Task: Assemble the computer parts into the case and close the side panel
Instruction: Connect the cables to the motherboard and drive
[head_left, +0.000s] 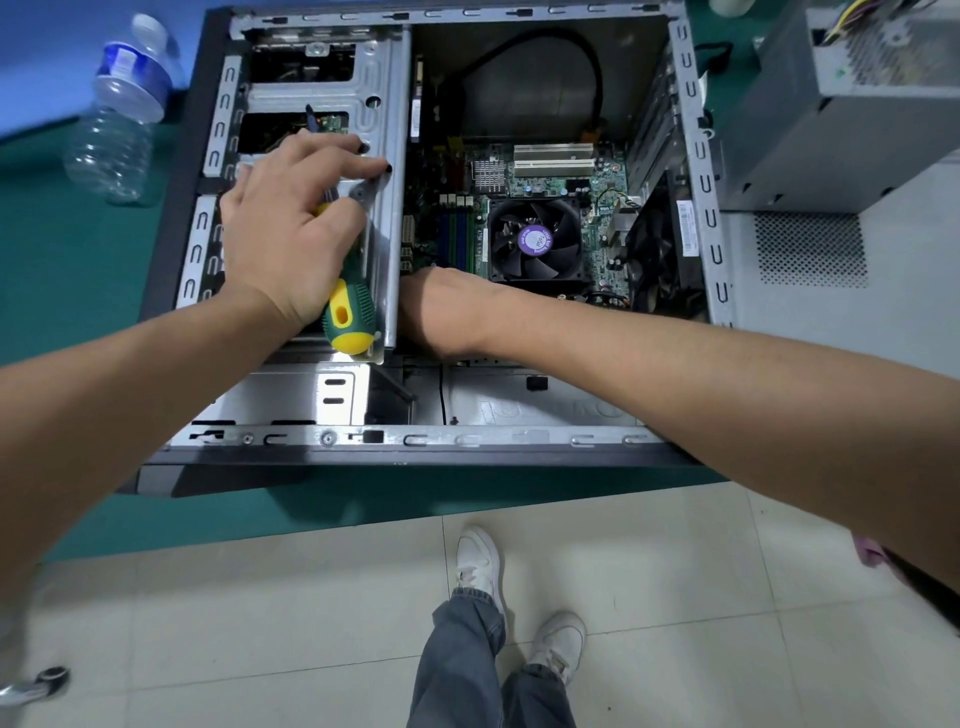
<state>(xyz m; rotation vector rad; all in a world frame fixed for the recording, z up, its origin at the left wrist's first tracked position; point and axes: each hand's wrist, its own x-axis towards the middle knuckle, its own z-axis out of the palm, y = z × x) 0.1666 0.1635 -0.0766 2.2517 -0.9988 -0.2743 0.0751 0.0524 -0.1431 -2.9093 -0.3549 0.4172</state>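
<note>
The open computer case (696, 156) lies on its side on a green table. Inside sit the motherboard (550, 182) and a black CPU fan (535, 241). A grey metal drive cage (374, 88) fills the case's left half. My left hand (291, 223) rests on the cage, holding a green and yellow screwdriver (350, 312) under the palm, fingers stretched to the cage's edge. My right hand (441, 312) reaches under the cage's right edge; its fingers are hidden. A grey power supply (841, 104) with loose wires stands outside, to the right of the case.
A clear plastic water bottle (117, 119) lies on the table left of the case. The grey side panel (831, 270) with a vent grid lies under the power supply at right. The table's front edge runs just below the case; tiled floor and my shoes lie below.
</note>
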